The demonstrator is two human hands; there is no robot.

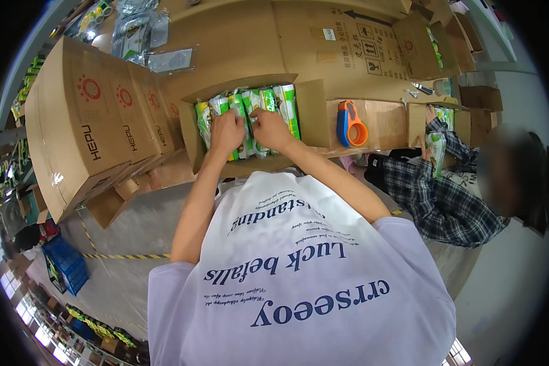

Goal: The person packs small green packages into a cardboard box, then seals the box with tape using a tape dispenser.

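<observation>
packets (pixel 250 99), green and white, film-wrapped: one row, side by side inside an open carton (pixel 313 113), directly in front of the person. long axes run roughly near to far; the row itself runs left to right.

left hand (pixel 227 131): over the row, left of its middle, fingers bent down on the packets; leftmost packet (pixel 203 122) just outside it.

right hand (pixel 271 129): over the row, right of its middle, knuckles bent; rightmost packet (pixel 290 113) just beyond it, this hand the nearer.

spacing: hands apart, narrow strip of packets between them. fingertips hidden; cannot tell whether either is clamped on a packet.

adjacent, right: tape dispenser (pixel 344 127), orange and blue, on the work surface, outside the carton.

adjacent, left: large closed cartons (pixel 82 128), standing in a line beside the open one.
</observation>
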